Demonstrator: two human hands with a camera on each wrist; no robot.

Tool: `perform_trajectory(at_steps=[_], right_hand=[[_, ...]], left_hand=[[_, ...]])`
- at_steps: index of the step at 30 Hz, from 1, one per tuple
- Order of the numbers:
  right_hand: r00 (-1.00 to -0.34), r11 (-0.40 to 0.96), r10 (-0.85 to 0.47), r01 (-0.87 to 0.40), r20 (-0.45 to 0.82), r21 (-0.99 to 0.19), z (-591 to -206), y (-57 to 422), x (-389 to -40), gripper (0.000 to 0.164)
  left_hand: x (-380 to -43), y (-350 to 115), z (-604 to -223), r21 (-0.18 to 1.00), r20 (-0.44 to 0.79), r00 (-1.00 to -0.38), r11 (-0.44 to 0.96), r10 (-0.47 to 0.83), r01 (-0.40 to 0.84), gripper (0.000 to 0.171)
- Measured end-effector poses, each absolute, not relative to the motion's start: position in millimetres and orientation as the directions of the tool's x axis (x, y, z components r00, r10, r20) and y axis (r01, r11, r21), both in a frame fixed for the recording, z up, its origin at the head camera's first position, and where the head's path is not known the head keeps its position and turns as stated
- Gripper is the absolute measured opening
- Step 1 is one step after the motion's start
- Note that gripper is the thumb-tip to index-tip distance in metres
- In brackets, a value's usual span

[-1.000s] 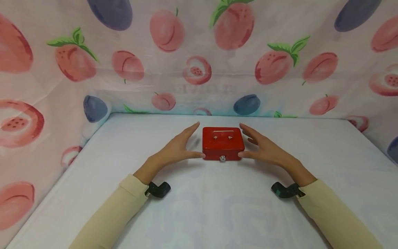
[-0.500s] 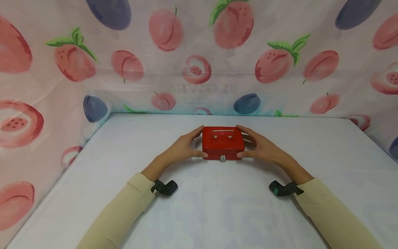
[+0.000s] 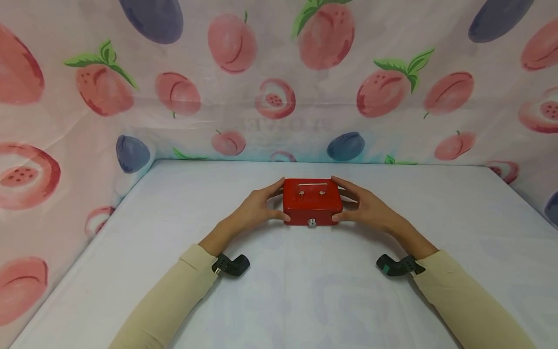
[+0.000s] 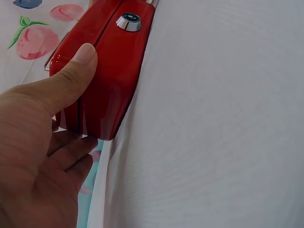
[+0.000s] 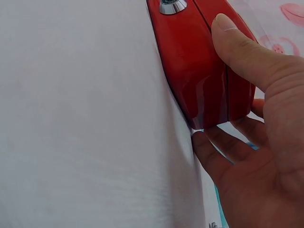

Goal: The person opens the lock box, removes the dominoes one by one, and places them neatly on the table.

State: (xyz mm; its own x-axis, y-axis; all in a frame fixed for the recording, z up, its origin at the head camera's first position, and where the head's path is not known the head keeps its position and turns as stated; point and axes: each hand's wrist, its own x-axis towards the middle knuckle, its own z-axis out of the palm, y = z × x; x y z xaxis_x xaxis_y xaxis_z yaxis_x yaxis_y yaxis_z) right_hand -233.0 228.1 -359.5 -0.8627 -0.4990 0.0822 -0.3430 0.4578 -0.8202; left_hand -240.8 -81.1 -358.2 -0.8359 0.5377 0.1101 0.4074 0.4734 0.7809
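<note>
A small red metal cash box (image 3: 312, 201) with a wire handle on its lid and a silver lock on its front sits on the white table, lid down. My left hand (image 3: 257, 209) grips its left end, thumb on the front face and fingers reaching round to the back corner. At the other end my right hand (image 3: 370, 207) holds it the same way. Both wrist views show a thumb pressed on the front near the lid seam; the lock (image 4: 128, 22) lies beyond the left thumb. The far fingertips are partly hidden behind the box.
The white tablecloth (image 3: 287, 291) spreads around the box. Behind and to the left rises a fruit-printed cloth (image 3: 274, 131). A black camera mount (image 3: 233, 265) sits on the left wrist and another black mount (image 3: 396, 265) on the right.
Both hands have closed in from either side and now grip the box's ends; they were apart from its back corners a second ago. The box has stayed in place.
</note>
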Motion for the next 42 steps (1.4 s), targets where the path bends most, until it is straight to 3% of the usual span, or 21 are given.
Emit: perform_trajectory(at_steps=[42], right_hand=[[-0.88,0.432,-0.469,-0.304,0.076,-0.849,-353.7,229.5,-227.0,0.098]], left_hand=[[-236.4,-80.1,-351.1,0.818,0.092,-0.845,0.445,0.527,0.366,0.091]])
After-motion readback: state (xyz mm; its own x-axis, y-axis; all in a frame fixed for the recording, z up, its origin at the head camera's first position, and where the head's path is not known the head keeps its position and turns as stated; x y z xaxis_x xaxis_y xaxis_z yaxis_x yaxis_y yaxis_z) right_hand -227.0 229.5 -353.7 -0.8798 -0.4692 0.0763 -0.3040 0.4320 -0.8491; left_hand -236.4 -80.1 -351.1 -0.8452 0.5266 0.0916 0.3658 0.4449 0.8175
